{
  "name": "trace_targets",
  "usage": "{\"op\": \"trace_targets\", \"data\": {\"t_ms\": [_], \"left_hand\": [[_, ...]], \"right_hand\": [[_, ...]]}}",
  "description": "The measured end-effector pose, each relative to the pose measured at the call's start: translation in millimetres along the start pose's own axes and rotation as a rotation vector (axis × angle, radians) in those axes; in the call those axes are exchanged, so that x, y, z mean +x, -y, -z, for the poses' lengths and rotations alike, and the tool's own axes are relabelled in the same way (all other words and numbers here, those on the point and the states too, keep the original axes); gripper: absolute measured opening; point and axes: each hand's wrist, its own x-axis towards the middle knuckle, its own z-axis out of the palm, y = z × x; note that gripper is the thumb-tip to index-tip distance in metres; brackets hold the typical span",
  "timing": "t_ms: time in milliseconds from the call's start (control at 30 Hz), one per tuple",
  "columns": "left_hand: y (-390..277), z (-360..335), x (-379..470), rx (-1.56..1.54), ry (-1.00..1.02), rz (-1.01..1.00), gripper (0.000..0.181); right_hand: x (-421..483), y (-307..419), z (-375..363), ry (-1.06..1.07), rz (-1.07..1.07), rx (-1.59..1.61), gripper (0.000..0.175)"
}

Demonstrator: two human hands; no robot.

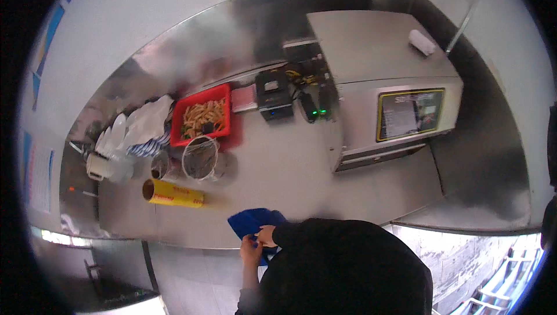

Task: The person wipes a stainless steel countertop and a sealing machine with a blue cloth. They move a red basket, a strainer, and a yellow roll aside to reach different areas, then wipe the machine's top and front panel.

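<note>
At the counter's front edge, a piece of dark blue fabric (256, 219) is bunched between my two hands. My left hand (250, 252) pinches it from the lower left, its forearm rising from below. My right hand (267, 236) comes out of a black sleeve and grips the fabric just above and beside the left fingers. Part of the fabric spreads over the counter (270, 162), and part hangs in front of my body. Up and to the left, a yellow roll (176, 195) with red writing lies on its side, its hollow end facing left.
Behind the roll stand a clear round container (200, 158) and a smaller clear cup (160, 165). A red basket (176, 125) holds many small pale pieces. Further along are a black printer-like device (274, 95), cables and a large stainless-steel cabinet (370, 49).
</note>
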Motion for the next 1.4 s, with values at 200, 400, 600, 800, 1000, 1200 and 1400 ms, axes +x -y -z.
{"op": "trace_targets", "data": {"t_ms": [200,400,600,800,1000,1200,1400], "left_hand": [[-77.0,-13.4,51.5,-0.63,0.454,0.05,0.047],[-164.8,43.9,76.3,-0.981,0.814,-0.193,0.02],[-217.9,125.9,86.1,-0.669,0.799,-0.383,0.019],[-255.9,159.2,47.4,-0.85,0.265,-0.59,0.026],[-304.7,226.2,48.0,-0.442,-0.136,-0.844,0.026],[-355.5,260.4,79.7,-0.688,-0.446,-0.895,0.022],[-403.1,255.6,111.9,-0.907,-0.508,-0.917,0.037]], "right_hand": [[-89.0,1.1,101.2,-0.058,-0.191,0.018,0.013],[-159.5,54.1,195.7,-0.477,-0.206,0.141,0.027],[-240.4,97.3,305.2,-0.761,0.195,0.051,0.026],[-426.4,43.3,463.1,-1.403,-0.223,-0.281,0.02],[-511.6,-54.8,560.9,-1.141,-0.481,-0.599,0.034],[-512.4,-104.5,580.4,-0.706,-0.781,-0.198,0.029],[-514.5,-93.0,582.2,-0.737,-0.678,-0.435,0.028]]}}
